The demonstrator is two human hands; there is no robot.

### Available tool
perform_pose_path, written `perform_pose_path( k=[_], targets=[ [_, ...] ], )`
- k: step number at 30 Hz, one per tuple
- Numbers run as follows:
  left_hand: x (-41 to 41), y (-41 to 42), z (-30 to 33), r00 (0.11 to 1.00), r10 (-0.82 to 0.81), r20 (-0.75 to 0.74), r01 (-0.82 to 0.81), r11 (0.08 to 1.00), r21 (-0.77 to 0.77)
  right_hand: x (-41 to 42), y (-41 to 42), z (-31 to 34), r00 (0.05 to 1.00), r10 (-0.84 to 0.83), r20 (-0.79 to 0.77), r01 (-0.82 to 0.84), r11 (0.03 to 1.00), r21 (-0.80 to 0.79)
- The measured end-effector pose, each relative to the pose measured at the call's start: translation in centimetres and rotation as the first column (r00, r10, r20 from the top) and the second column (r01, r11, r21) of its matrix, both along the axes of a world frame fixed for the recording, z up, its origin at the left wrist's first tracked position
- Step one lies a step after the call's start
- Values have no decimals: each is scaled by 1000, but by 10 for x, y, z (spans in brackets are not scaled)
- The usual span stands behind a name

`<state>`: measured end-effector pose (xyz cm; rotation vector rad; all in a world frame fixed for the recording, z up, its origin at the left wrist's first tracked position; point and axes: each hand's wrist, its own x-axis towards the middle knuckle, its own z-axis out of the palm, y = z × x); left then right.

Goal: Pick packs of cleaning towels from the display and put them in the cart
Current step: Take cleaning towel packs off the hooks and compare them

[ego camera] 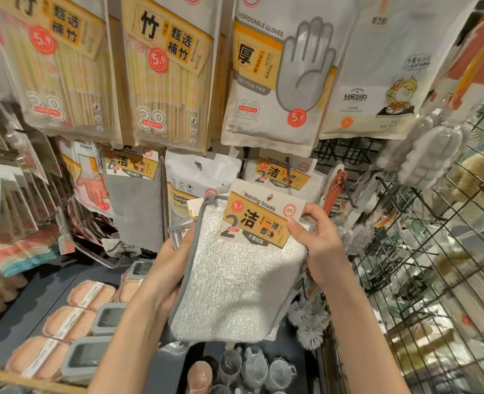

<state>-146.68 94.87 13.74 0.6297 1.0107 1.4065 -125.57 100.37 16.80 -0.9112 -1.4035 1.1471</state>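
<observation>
Towel pack (235, 268), white with grey edging: gripped between both hands before the display, left hand (169, 268) curled around its left edge, right hand (317, 237) pinching its label card (260, 217), thumb on the front, another pack (285, 173) hanging just above the right fingers.

The pack of cleaning towels (235, 280) I held was white and fluffy with a grey edge and a yellow card header, tilted slightly, in front of the display (346, 155) where another pack (283, 173) hung
</observation>
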Motion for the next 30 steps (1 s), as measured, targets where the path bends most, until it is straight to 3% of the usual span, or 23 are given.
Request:
perform_pose_path(
  k=[12,16,27,30],
  targets=[
    [-5,-3,-2,971,163,-175,-139,981,138,12,1,2,997,-14,-74,6,995,-103],
    [-12,-4,0,971,208,-119,-191,971,141,25,3,3,988,-73,-139,56,990,-126],
    [-6,-7,-2,962,261,-84,-248,958,142,7,0,-4,994,-109,-11,107,990,-89],
    [-7,-6,-3,957,274,-91,-261,956,130,2,-1,-6,990,-133,-44,127,985,-120]
  ],
)
